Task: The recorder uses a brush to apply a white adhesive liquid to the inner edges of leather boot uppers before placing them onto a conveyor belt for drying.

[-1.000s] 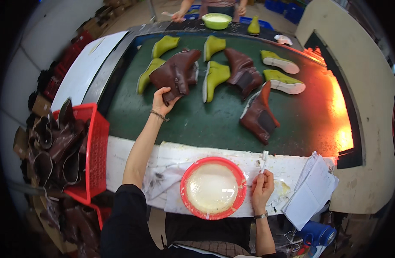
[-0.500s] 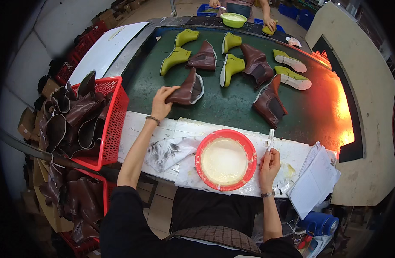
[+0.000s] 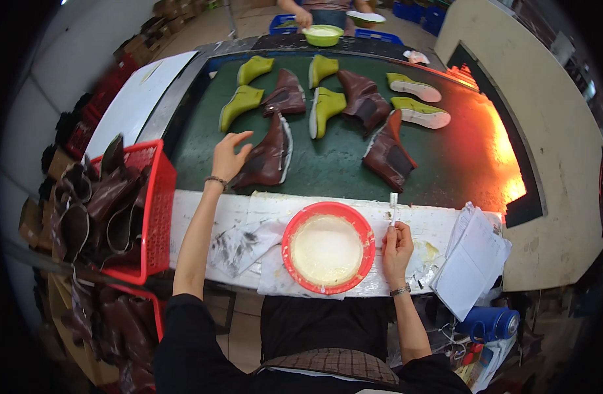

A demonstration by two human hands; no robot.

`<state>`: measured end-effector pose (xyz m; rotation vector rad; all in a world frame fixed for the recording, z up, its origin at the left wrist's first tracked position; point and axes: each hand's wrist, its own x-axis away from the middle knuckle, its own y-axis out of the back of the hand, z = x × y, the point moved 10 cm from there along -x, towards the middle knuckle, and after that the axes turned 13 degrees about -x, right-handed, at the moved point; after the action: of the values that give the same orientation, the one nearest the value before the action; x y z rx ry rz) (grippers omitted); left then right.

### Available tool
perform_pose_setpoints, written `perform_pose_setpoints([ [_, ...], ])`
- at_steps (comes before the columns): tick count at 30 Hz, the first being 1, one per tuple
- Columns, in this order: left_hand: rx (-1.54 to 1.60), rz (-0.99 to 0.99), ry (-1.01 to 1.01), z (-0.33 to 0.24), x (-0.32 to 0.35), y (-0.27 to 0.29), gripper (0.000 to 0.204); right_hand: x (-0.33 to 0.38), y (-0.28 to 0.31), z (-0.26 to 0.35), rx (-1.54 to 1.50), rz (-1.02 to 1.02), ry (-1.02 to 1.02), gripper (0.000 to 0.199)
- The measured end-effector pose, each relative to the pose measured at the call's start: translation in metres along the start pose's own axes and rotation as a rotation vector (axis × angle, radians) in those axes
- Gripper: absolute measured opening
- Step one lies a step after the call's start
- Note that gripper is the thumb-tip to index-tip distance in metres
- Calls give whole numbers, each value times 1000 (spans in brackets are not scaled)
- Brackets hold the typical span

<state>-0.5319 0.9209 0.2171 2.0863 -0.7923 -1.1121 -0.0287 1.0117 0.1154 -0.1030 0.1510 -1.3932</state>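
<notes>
Black short sleeves, both forearms bare. Left hand [image 3: 230,156]: dark beaded bracelet at wrist. Right hand [image 3: 396,248]: metal-look band at wrist, watch or bracelet, too small to tell. Dark apron or trousers over lap. Brown checked fabric at bottom edge, fisheye-warped, probably part of top.

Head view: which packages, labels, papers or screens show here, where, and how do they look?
Paper sheets: white stack at the bench's right end, hanging over the edge.
Cardboard boxes: brown, stacked on the floor, far upper left.
Blue crates: beyond the green belt's far end.
No screens or signs show.
</notes>
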Motion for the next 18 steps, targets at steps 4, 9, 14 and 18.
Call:
perform_pose_setpoints([
  [4,-37,-41,57,16,-21,-19,33,-1,2,-1,50,1,91,17],
  [9,242,-30,159,-7,-15,-37,35,-3,21,-9,102,-61,64,16],
  [14,334,-135,149,34,71,38,36,-1,0,7,40,-45,156,20],
  [18,262,-164,370,58,178,53,33,1,-1,3,45,21,145,19],
])
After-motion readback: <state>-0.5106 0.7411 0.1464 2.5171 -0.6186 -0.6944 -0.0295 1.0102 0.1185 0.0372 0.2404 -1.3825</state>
